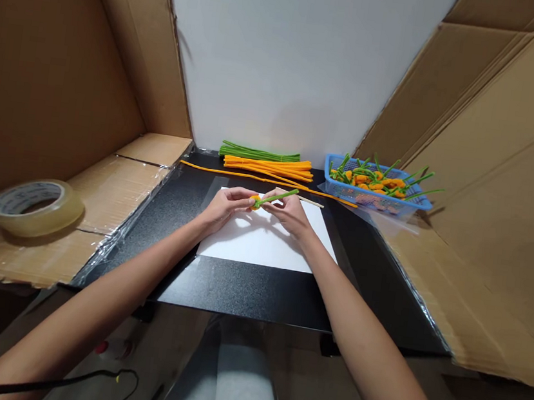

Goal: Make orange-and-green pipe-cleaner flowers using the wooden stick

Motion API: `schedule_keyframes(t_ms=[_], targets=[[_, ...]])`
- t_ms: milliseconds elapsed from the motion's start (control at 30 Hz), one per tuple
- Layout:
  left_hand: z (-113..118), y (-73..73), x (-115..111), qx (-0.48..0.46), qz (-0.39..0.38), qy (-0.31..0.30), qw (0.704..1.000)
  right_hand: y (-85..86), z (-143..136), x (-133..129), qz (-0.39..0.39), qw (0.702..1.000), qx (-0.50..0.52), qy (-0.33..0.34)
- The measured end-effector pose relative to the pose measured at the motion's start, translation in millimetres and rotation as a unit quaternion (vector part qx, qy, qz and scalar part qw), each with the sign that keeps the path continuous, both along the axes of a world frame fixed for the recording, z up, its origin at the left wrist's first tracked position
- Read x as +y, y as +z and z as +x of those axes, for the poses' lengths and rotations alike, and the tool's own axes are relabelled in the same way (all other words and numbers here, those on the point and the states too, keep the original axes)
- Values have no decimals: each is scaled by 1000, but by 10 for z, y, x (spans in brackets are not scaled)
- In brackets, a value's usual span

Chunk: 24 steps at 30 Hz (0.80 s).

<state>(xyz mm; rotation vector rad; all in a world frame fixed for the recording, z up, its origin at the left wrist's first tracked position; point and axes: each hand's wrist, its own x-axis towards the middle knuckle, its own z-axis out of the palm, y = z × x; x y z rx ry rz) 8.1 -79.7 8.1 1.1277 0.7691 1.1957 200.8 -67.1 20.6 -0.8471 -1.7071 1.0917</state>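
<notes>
Over the white sheet (261, 245), both hands meet at a small orange and green pipe-cleaner piece (255, 202). Its orange part is pinched by my left hand (227, 207), fingers closed. On the other side, my right hand (289, 212) is closed on the green stem, whose free end points up and right. A thin pale stick (313, 202) lies at the sheet's back right, partly behind my right hand. Long orange pipe cleaners (222, 170) stretch across the table behind the hands.
Bundles of green (259, 153) and orange pipe cleaners (268, 166) lie at the back of the black table (246, 291). A blue basket (383, 203) of orange and green pieces stands back right. A tape roll (33, 207) rests on cardboard at left. Cardboard walls flank both sides.
</notes>
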Motion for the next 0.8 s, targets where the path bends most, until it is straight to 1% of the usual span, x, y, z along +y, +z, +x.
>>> schedule_keyframes(t_ms=[33,100,233,367,500,600,733,800], targets=[[1,-9,8,4,10,14,1000,0,0,-7,3,1000,-3,1],[3,-22,21,14,32,39,999,9,-24,-35,32,999,-19,-11],[14,-25,24,43,62,81,994,29,-138,-119,113,989,-48,-83],[19,-25,21,49,84,88,991,18,-220,-176,144,978,-40,-145],[16,-39,32,49,108,88,989,-15,-227,-173,182,965,-61,-178],[24,-44,20,89,153,103,979,-30,-233,-155,188,959,-84,-193],[48,-30,-35,164,231,132,950,-19,-243,-147,176,956,-107,-209],[54,-24,-57,181,244,137,943,-8,-238,-149,174,956,-104,-212]])
